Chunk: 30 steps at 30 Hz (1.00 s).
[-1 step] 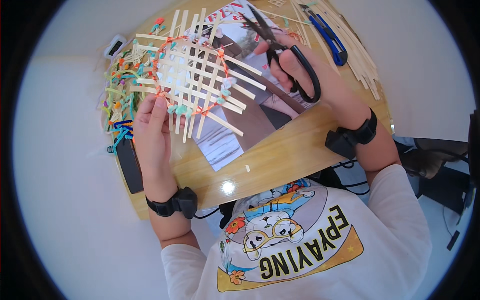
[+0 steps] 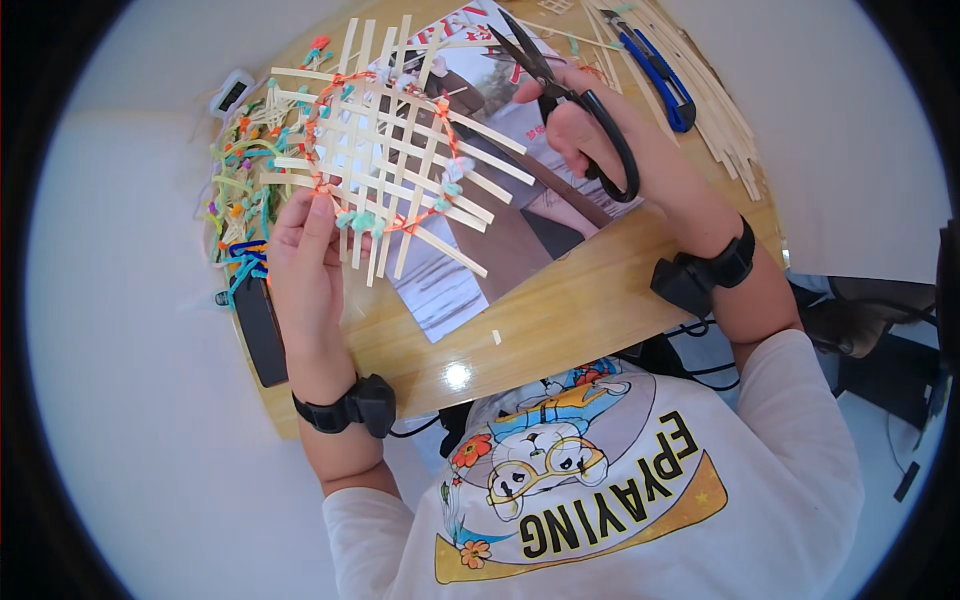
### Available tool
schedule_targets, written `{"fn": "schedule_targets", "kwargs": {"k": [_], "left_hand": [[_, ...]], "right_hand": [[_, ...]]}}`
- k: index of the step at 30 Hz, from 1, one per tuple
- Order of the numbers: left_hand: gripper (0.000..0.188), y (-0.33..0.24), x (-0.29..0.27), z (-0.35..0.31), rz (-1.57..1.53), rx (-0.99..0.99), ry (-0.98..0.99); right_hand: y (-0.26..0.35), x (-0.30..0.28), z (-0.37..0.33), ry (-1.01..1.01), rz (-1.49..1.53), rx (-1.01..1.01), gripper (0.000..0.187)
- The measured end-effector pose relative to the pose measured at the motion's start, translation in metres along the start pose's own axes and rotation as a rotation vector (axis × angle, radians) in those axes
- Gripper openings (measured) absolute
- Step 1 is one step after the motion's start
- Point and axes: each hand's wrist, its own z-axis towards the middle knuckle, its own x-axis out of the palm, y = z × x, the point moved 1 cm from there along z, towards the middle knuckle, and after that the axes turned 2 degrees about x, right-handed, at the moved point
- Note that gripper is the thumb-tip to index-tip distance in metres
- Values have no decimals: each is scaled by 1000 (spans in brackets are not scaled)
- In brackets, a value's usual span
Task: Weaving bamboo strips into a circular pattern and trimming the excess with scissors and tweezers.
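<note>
Pinched at its lower left edge between my left thumb and fingers (image 2: 303, 235) is a woven lattice of pale wooden strips (image 2: 378, 180), its strip ends sticking out all round. Orange cord (image 2: 449, 120) with white and teal tufts (image 2: 361, 220) runs in a ring through the lattice. My right hand (image 2: 572, 128) grips black-handled scissors (image 2: 553, 92), to the right of the lattice. Their blades stand slightly apart and point up and left, with nothing seen between them. Some fingers of my left hand are hidden behind the lattice.
A printed sheet (image 2: 440, 308) lies under the lattice. Colourful yarn pieces (image 2: 250, 160), a small white device (image 2: 232, 92) and a dark flat slab (image 2: 262, 335) line the left edge. At the right are a blue utility knife (image 2: 655, 72) and loose strips (image 2: 722, 120). A scrap (image 2: 497, 337) lies near the front.
The scissors have shifted very slightly, and their blades look a little closer together. My left hand and the lattice have hardly moved.
</note>
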Motion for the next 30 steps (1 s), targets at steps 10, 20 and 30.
{"fn": "schedule_targets", "kwargs": {"k": [10,20,30], "left_hand": [[34,9,-18,-3,-53,113,190],[20,5,4,-3,79,74,78],[21,7,8,-8,168,45,155]], "right_hand": [[3,17,-9,-3,-371,-27,39],[0,30,-12,79,-144,-139,37],[0,30,-9,147,-94,71,44]]}}
